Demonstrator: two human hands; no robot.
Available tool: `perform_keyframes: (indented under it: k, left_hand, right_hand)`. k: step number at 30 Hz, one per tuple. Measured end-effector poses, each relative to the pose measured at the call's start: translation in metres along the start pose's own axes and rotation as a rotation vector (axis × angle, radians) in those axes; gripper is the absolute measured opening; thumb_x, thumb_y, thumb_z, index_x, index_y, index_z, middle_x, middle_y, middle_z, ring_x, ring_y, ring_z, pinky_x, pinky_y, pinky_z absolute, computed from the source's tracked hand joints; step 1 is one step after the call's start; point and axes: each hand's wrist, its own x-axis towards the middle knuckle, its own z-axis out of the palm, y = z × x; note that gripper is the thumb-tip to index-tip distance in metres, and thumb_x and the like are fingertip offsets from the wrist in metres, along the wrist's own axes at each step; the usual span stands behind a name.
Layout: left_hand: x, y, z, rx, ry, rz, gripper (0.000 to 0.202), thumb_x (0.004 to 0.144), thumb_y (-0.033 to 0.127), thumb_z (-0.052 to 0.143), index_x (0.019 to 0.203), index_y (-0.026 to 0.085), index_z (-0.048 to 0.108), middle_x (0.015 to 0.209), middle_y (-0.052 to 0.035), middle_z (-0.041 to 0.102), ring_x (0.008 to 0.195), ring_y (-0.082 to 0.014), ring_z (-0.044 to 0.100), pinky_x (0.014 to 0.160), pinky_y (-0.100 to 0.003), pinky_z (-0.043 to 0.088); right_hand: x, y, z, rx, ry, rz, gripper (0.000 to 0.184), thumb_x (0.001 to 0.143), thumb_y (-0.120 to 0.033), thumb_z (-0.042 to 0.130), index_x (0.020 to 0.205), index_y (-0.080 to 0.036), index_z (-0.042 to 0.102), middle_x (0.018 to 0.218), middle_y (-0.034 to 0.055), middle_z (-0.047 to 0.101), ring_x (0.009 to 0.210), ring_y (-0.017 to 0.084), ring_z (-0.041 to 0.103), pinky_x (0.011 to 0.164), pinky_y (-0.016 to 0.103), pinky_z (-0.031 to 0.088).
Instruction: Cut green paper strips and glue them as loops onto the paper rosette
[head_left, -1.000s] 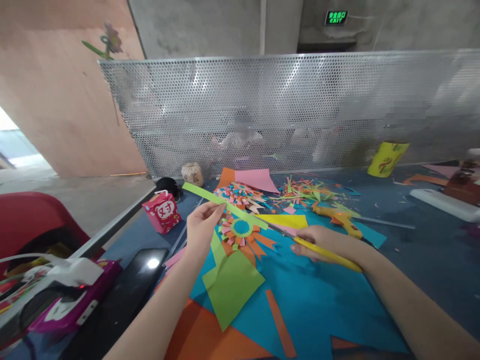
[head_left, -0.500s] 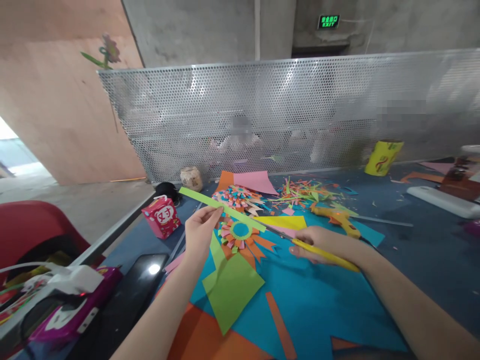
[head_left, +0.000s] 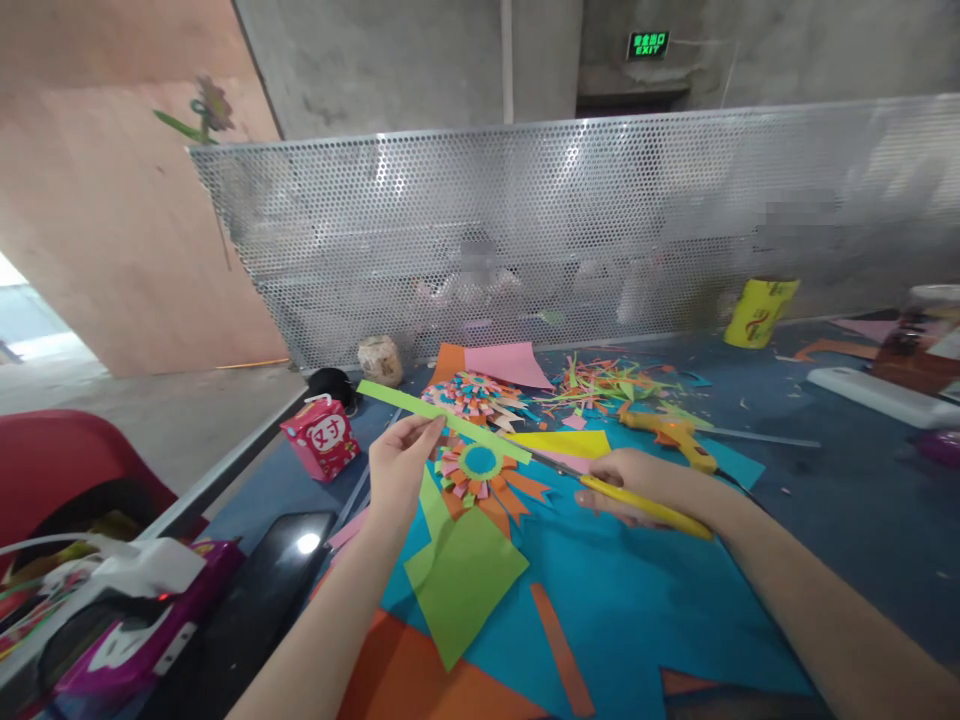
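Note:
A light green paper strip (head_left: 397,397) is pinched in my left hand (head_left: 401,460), slanting down to the right. My right hand (head_left: 630,480) grips yellow-handled scissors (head_left: 652,509), whose blades point left and lie at the strip's right end. I cannot tell whether the blades touch the strip. Just below the strip lies a paper rosette (head_left: 480,462) with a blue centre, a green, pink and orange fringe and orange ribbon tails. Nearer to me, a green paper piece (head_left: 469,580) rests on the blue paper sheet (head_left: 637,610), beside a narrow orange strip (head_left: 561,650).
Behind are a second rosette (head_left: 472,393), a heap of paper shreds (head_left: 607,385) and a yellow glue gun (head_left: 671,437). At left stand a red drink carton (head_left: 321,437), a phone (head_left: 277,570) and a purple power strip (head_left: 150,630). A perforated metal screen (head_left: 525,230) bounds the far side.
The view has shifted slightly. Both hands, the green strip and the scissors hold nearly the same position, with no clear change in the strip.

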Motion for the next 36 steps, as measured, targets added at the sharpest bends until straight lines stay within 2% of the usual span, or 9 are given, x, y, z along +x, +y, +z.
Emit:
perform_keyframes:
  k: [9, 21, 28, 32, 36]
  left_hand:
    - [-0.003, -0.001, 0.002, 0.01, -0.012, 0.007, 0.022, 0.053, 0.029, 0.074, 0.061, 0.015, 0.061, 0.05, 0.0017, 0.059, 0.049, -0.0114, 0.058, 0.042, -0.019, 0.034]
    - [-0.005, 0.002, 0.003, 0.019, -0.014, 0.006, 0.018, 0.055, 0.027, 0.073, 0.061, 0.014, 0.061, 0.049, 0.0016, 0.06, 0.046, -0.0094, 0.056, 0.042, -0.017, 0.034]
    - [-0.007, 0.0, 0.004, 0.055, -0.044, 0.029, 0.019, 0.057, 0.03, 0.072, 0.067, 0.014, 0.065, 0.05, 0.0023, 0.06, 0.045, -0.0084, 0.054, 0.043, -0.018, 0.035]
    - [-0.007, -0.001, 0.004, 0.048, -0.043, 0.017, 0.02, 0.057, 0.031, 0.072, 0.065, 0.014, 0.065, 0.048, 0.0025, 0.06, 0.042, -0.0073, 0.051, 0.042, -0.017, 0.034]
    - [-0.007, -0.001, 0.005, 0.021, -0.027, -0.014, 0.019, 0.056, 0.03, 0.073, 0.06, 0.014, 0.062, 0.046, 0.0025, 0.059, 0.039, -0.0055, 0.047, 0.041, -0.016, 0.035]
  right_hand:
    - [0.001, -0.001, 0.001, -0.05, 0.032, -0.055, 0.053, 0.066, -0.069, 0.042, 0.069, -0.017, 0.052, 0.055, 0.0012, 0.054, 0.047, 0.013, 0.049, 0.044, 0.023, 0.034]
    - [-0.001, -0.005, 0.001, 0.015, 0.01, 0.01, 0.051, 0.068, -0.066, 0.042, 0.075, -0.017, 0.05, 0.053, 0.0003, 0.052, 0.039, 0.009, 0.042, 0.039, 0.022, 0.033]
    - [-0.001, -0.017, 0.003, -0.083, 0.051, -0.021, 0.041, 0.071, -0.058, 0.043, 0.067, -0.017, 0.045, 0.054, 0.0, 0.051, 0.042, 0.009, 0.043, 0.041, 0.021, 0.032]
    - [-0.001, -0.015, 0.002, -0.092, 0.057, -0.036, 0.046, 0.07, -0.062, 0.042, 0.066, -0.017, 0.046, 0.052, 0.0005, 0.051, 0.043, 0.011, 0.045, 0.042, 0.022, 0.034]
    - [0.0, -0.007, 0.002, 0.013, 0.003, -0.001, 0.052, 0.066, -0.068, 0.043, 0.073, -0.017, 0.049, 0.051, -0.0008, 0.05, 0.04, 0.01, 0.043, 0.041, 0.022, 0.035]
